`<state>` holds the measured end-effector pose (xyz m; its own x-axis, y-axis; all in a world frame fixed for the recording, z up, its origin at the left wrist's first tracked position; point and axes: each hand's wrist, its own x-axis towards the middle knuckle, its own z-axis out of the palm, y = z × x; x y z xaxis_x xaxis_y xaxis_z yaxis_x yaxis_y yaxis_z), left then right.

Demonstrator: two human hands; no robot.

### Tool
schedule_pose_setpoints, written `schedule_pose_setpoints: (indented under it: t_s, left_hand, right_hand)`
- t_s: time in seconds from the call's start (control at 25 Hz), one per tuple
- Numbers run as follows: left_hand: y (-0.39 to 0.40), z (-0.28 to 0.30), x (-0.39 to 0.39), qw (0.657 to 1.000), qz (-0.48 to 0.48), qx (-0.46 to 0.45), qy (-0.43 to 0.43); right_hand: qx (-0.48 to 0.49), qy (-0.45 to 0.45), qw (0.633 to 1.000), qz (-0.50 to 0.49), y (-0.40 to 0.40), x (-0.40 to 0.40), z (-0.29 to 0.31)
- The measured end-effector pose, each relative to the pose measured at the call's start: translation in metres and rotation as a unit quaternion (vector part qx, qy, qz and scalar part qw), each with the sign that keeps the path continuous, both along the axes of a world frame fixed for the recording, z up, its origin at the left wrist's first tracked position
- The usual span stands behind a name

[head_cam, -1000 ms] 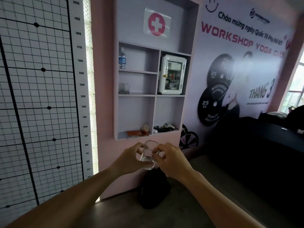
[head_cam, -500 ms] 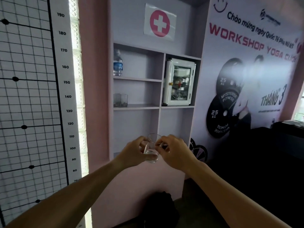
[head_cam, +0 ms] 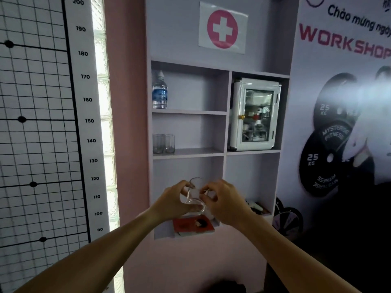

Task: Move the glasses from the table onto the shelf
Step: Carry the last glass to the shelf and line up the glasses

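A pale lilac shelf is recessed into the wall and divided into open compartments, with a height chart seen to its left and a printed banner to its right. A white glass-door cabinet fills the upper right compartment, and a water bottle is stood at the left edge of the upper left one. Two empty clear tumblers are set upright, just beside each other, at the left edge of the middle left board; the rest of that board, out to its right edge, is left bare. A red book is laid flat on the bottom left board. In front of the lower left compartment, above the book, a clear glass is held between both hands, off any board. It is a short, transparent tumbler with a thick base; its long axis is tilted, the rim being turned up and away toward the shelf. The left hand is curled round its left side and the right hand is seen pinching its right side with bent fingers.
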<state>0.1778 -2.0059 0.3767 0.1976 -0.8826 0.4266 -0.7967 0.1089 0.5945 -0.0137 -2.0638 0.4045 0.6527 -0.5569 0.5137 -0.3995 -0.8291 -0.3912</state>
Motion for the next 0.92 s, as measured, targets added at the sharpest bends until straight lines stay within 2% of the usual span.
schedule_pose_setpoints:
  t_s: [0.2, 0.48, 0.8, 0.92]
  left_hand:
    - [-0.067, 0.013, 0.015, 0.999, 0.039, -0.015, 0.009]
    - [-0.149, 0.037, 0.025, 0.989, 0.113, -0.084, 0.053]
    - [-0.216, 0.038, 0.071, 0.970, 0.185, -0.145, 0.059]
    - [-0.238, 0.045, 0.097, 0.965, 0.212, -0.148, 0.035]
  right_hand:
    - [0.000, -0.011, 0.999, 0.039, -0.082, 0.022, 0.014]
    - [-0.029, -0.049, 0.995, 0.085, -0.183, 0.048, 0.036]
    - [-0.021, -0.113, 0.984, 0.136, -0.259, 0.115, 0.035]
    - [-0.013, -0.125, 0.984, 0.128, -0.285, 0.149, 0.038]
